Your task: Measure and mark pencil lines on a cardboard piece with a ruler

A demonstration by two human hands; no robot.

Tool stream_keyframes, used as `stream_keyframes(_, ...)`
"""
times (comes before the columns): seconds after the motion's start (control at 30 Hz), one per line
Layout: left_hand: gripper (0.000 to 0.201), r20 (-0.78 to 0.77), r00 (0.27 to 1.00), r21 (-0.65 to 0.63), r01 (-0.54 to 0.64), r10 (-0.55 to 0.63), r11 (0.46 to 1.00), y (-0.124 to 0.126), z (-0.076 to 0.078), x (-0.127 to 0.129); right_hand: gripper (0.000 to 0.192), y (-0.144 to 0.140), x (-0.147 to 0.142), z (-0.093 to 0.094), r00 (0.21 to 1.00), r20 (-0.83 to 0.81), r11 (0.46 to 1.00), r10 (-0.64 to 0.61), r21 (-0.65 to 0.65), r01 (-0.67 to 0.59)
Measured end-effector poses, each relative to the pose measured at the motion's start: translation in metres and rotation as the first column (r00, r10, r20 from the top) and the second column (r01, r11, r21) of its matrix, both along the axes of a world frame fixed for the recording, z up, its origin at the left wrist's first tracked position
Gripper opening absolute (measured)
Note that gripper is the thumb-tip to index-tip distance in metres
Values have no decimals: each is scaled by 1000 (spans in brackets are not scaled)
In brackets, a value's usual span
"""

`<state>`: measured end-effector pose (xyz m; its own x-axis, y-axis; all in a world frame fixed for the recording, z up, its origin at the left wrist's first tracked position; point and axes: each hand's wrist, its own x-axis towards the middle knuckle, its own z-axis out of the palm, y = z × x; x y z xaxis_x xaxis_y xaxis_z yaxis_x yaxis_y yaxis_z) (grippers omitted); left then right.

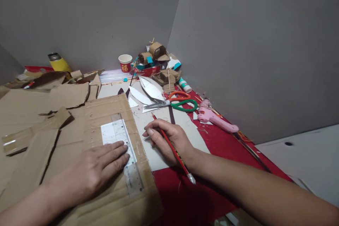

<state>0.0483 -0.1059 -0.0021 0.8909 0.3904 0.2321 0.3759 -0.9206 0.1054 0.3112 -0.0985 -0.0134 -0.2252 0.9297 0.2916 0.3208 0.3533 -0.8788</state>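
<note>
1. Head view: the left hand lies flat, fingers released, pressing a clear ruler onto the cardboard sheet.
2. The right hand has its fingers grasping a red pencil just right of the ruler.
3. Marking step; the pencil tip must next meet the ruler's edge.

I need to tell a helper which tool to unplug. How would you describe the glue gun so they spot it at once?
Start at the red table cover along the grey right-hand wall. Just right of the scissors with one orange and one green handle lies the glue gun, on its side. It is the only pink thing there, pistol-shaped, with a dark cord trailing off towards the near edge.
</note>
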Motion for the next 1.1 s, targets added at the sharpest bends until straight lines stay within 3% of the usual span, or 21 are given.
stream_keyframes(0.07, 53, 30, 998, 11, -49, 48, 999, -1, -3, 3, 13, 1, 0, -2, 999, 33, 1000, 2, 20, -3)
stream_keyframes(0.17, 46, 36, 960, 34, -277, 276, 960, 2, -6, 12, 10, 2, 0, -6, 995, 101, 999, 4, 41, -8)
stream_keyframes(0.23, 57, -15, 904, 33, -426, 427, 904, 5, -9, 18, 9, 2, 0, -7, 989, 147, 999, 7, 42, -14)
stream_keyframes(0.3, 69, -78, 876, 26, -476, 476, 879, 9, -12, 21, 16, 2, 1, -7, 980, 199, 998, 10, 60, -23)
stream_keyframes(0.53, 76, -157, 875, -20, -466, 458, 885, 15, -13, 22, 34, 2, -1, -7, 921, 377, 988, 98, 72, -134)
stream_keyframes(0.73, 74, -156, 879, -19, -459, 451, 888, 15, -10, 24, 34, 4, -1, -8, 932, 346, 989, 112, 55, -139)
stream_keyframes(1.1, 76, -107, 899, -37, -430, 424, 902, 18, -16, 20, 35, 7, 0, -12, 945, 313, 989, 94, 78, -124)
